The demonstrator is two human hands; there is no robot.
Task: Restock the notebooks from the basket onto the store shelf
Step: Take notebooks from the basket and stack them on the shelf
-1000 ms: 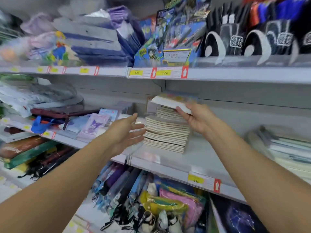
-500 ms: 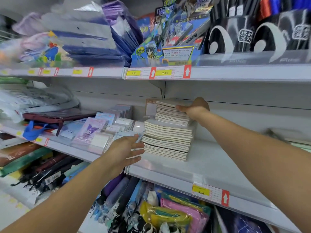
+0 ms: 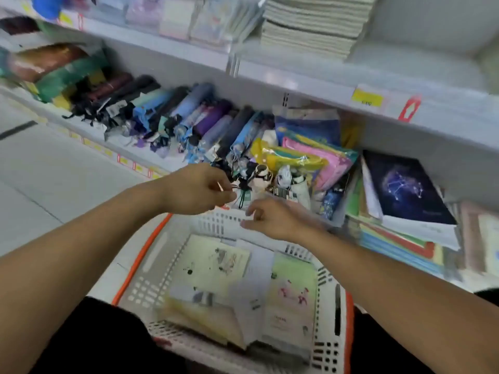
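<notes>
Both hands over the basket, notebooks inside.
Left hand (image 3: 199, 188) and right hand (image 3: 272, 220) hover above the white orange-rimmed basket (image 3: 151, 268), fingers loosely curled, seemingly empty though blur hides detail. Notebooks (image 3: 216, 263) lie flat in the basket; a notebook stack (image 3: 310, 28) sits on the store shelf (image 3: 310, 79) above.

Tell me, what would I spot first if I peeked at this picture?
Probably the white basket with its orange rim, low in the middle, holding notebooks with drawings on their covers. Just above it hover the left hand and right hand, holding nothing. Behind them, a colourful row of folded umbrellas lies on the lower shelf.
</notes>
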